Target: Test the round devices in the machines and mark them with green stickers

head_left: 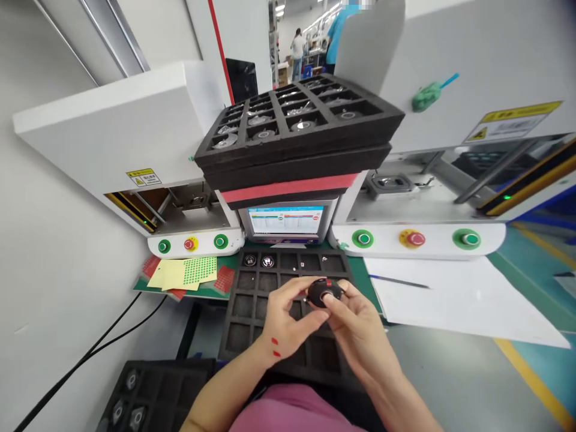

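Note:
Between both hands is a black round part (320, 293) with a small red mark at its top edge and a ring-like middle. My left hand (290, 312) grips it from the left, fingers along its far side. On the right, my right hand (355, 315) closes round it, its thumb pressing on the face. Two small red patches (275, 347) stick to my left wrist. Below the hands lies a black foam tray (240, 306) with square pockets. Two round parts (259, 261) sit in its far left pockets, and a few small bits lie in others.
Stacked foam trays (297, 150) full of round parts stand ahead, above a screen (285, 220). White machines with green and red buttons (413, 239) flank it. Sticker sheets (184, 274) lie left; paper (450, 300) and a pen (400, 281) right. Another tray (157, 396) is lower left.

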`<action>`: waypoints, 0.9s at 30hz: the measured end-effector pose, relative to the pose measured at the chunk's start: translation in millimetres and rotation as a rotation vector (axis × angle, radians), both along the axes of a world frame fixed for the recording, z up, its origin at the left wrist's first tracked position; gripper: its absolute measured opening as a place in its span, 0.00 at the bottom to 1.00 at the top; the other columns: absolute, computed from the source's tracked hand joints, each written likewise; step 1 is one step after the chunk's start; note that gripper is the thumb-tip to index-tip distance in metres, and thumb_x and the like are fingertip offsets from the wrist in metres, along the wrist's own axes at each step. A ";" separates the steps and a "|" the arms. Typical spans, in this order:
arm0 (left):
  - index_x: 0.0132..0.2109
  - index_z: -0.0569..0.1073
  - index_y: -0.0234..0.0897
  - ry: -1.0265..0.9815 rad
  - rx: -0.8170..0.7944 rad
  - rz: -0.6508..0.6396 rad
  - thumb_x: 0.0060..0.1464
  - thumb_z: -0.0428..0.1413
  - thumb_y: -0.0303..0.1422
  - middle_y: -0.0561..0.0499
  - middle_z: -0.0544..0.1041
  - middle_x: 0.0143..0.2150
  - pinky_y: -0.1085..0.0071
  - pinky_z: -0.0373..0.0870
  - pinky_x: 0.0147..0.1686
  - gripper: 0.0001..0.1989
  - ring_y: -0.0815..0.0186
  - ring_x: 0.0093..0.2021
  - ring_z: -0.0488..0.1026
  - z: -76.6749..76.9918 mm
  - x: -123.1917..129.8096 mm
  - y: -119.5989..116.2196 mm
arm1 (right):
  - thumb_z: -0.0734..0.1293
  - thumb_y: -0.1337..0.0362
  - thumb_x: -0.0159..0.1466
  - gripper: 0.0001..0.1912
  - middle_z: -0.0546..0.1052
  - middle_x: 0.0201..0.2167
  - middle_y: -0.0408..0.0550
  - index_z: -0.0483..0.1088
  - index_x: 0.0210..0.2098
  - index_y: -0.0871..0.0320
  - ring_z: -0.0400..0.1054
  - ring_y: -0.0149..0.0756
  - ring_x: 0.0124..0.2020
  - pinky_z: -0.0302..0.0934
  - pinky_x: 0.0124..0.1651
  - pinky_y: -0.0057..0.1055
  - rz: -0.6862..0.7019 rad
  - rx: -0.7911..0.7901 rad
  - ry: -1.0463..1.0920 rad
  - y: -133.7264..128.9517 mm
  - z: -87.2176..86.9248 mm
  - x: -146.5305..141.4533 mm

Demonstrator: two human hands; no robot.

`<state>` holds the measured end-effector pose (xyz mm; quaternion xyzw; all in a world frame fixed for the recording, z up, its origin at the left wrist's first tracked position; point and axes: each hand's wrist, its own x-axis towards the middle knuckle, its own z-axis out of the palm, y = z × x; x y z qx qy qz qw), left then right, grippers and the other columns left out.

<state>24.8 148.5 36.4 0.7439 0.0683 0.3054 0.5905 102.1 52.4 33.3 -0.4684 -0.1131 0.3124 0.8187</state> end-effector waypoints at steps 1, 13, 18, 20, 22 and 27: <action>0.46 0.78 0.34 -0.035 -0.047 0.021 0.57 0.58 0.44 0.42 0.81 0.44 0.67 0.76 0.44 0.18 0.59 0.44 0.78 3.4 -1.6 -3.5 | 0.78 0.55 0.48 0.18 0.76 0.28 0.44 0.68 0.26 0.57 0.72 0.33 0.30 0.70 0.34 0.29 0.007 0.002 -0.027 -0.7 0.2 -3.1; 0.53 0.74 0.35 -0.098 0.441 -0.064 0.63 0.53 0.28 0.43 0.81 0.46 0.70 0.75 0.47 0.13 0.64 0.46 0.78 42.0 -26.0 -6.4 | 0.68 0.77 0.61 0.19 0.78 0.40 0.47 0.72 0.49 0.52 0.74 0.37 0.41 0.73 0.43 0.34 -0.214 -0.083 -1.216 -49.2 22.6 1.1; 0.50 0.75 0.26 -0.106 0.512 -0.100 0.63 0.52 0.28 0.39 0.81 0.42 0.70 0.76 0.46 0.12 0.63 0.45 0.78 50.7 -24.1 -11.1 | 0.67 0.80 0.59 0.21 0.79 0.42 0.47 0.72 0.48 0.55 0.76 0.37 0.40 0.75 0.43 0.31 -0.196 -0.096 -1.314 -64.0 24.8 7.3; 0.49 0.75 0.24 -0.087 0.556 -0.121 0.63 0.52 0.27 0.37 0.80 0.43 0.70 0.76 0.47 0.12 0.63 0.46 0.77 53.6 -24.3 -11.5 | 0.66 0.79 0.61 0.17 0.80 0.40 0.46 0.73 0.45 0.55 0.77 0.37 0.39 0.75 0.43 0.28 -0.171 -0.104 -1.292 -67.7 28.4 10.7; 0.49 0.75 0.24 -0.067 0.596 -0.136 0.62 0.53 0.27 0.38 0.80 0.44 0.70 0.75 0.48 0.12 0.63 0.47 0.76 55.0 -25.1 -11.3 | 0.66 0.77 0.62 0.12 0.80 0.38 0.46 0.72 0.41 0.56 0.77 0.34 0.38 0.74 0.44 0.24 -0.134 -0.132 -1.261 -70.4 33.4 14.6; 0.50 0.74 0.26 -0.020 0.618 -0.198 0.62 0.54 0.26 0.39 0.79 0.47 0.69 0.74 0.49 0.12 0.63 0.49 0.75 53.5 -26.0 -12.2 | 0.66 0.71 0.65 0.04 0.78 0.35 0.45 0.69 0.34 0.57 0.75 0.28 0.34 0.71 0.42 0.17 0.042 -0.146 -1.212 -73.5 42.3 26.6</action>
